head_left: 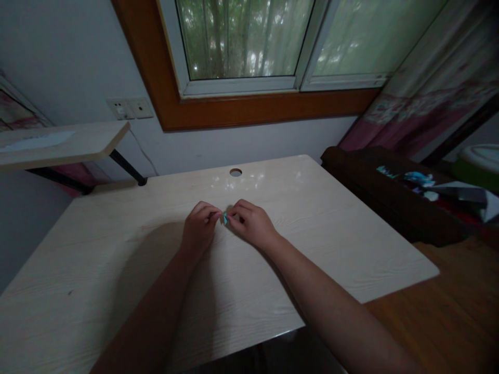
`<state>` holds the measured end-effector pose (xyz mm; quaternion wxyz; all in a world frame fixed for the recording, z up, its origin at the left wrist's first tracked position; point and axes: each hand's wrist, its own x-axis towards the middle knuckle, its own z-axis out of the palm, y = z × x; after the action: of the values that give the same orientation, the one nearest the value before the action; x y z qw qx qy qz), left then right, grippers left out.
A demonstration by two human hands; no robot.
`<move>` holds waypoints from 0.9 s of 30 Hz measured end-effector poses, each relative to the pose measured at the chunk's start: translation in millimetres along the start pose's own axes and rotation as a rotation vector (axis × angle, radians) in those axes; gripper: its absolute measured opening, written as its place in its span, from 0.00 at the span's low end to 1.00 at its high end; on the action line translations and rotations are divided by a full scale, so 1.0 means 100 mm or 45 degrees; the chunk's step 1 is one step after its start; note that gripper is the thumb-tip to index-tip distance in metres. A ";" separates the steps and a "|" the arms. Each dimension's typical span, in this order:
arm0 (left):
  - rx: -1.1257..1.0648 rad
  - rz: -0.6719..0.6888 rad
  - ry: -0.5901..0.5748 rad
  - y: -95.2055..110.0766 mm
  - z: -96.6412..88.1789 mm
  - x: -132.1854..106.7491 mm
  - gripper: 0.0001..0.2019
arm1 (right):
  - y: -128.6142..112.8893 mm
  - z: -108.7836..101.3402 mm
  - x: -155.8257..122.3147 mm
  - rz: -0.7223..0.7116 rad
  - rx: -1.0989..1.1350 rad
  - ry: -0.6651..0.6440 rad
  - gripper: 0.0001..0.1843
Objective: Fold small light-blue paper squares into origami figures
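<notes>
Both my hands meet over the middle of a pale wooden desk point(312, 239). My left hand point(199, 227) and my right hand point(251, 222) each have the fingers curled into a pinch, fingertips almost touching. Between them sits a tiny light-blue piece point(225, 218), held by both pinches just above or on the desktop. Most of it is hidden by my fingers, so I cannot make out what it is.
A round cable hole point(235, 172) lies at the desk's far edge. A raised shelf point(58, 143) on black legs stands at the left. Wall sockets point(130, 108) and a window point(249, 47) are behind. A dark cabinet point(390, 197) with cluttered items stands at the right.
</notes>
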<state>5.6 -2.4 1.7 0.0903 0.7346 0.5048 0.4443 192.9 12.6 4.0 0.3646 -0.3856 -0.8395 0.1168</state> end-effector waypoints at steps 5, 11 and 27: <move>-0.127 -0.020 -0.041 -0.04 0.02 -0.01 0.04 | 0.01 -0.01 0.00 0.021 0.025 0.015 0.04; -0.140 -0.015 -0.029 -0.05 0.01 -0.01 0.04 | 0.01 0.00 0.01 0.027 0.020 0.018 0.04; -0.021 0.019 -0.058 0.01 -0.01 -0.01 0.06 | 0.00 0.01 0.00 -0.020 0.088 -0.019 0.04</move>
<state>5.1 -3.6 2.6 0.1046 0.7476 0.4934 0.4322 192.5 13.0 3.4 0.3721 -0.3653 -0.8407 0.1457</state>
